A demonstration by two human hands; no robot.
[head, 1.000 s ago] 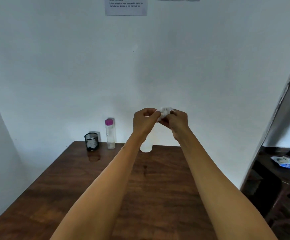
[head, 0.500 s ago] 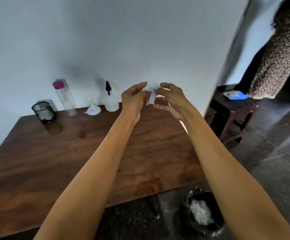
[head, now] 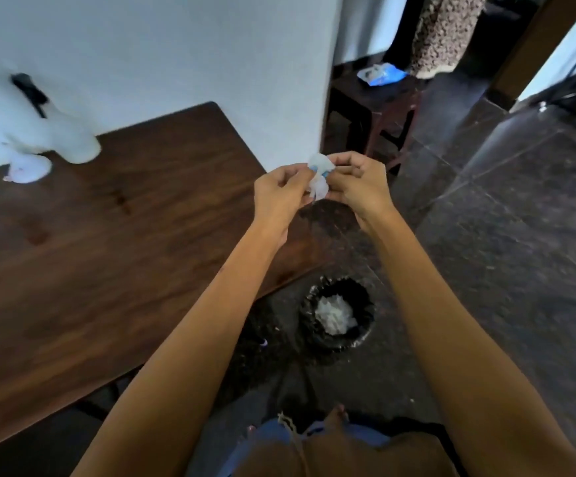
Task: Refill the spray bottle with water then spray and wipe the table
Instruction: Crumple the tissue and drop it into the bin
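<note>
The wooden table [head: 114, 256] serves as the reference for all positions. At its far left edge, against the white wall [head: 176, 53], stands the spray bottle [head: 70, 139], heavily blurred, with a black nozzle at the top; a small pale funnel [head: 27, 168] lies just beside it on the table surface, toward the left. Past the right edge of the table, both arms extend forward with the hands raised above floor level. The left hand [head: 279, 197] has its fingers curled and pinches one side of a crumpled white tissue [head: 319, 179]; the right hand [head: 360, 187], also with curled fingers, pinches the opposite side, so the tissue is held between the two hands, clear of the table. The tissue shows a faint blue mark; its detail cannot be resolved. On the dark tiled floor [head: 503, 253], just off the near right corner of the table and below the hands, sits a black-lined waste bin [head: 336, 315] containing crumpled white paper. Farther right of the table, beyond the wall corner, a small dark side table [head: 379, 101] carries a blue packet [head: 381, 74]. A patterned garment [head: 441, 32] is visible behind the side table.
</note>
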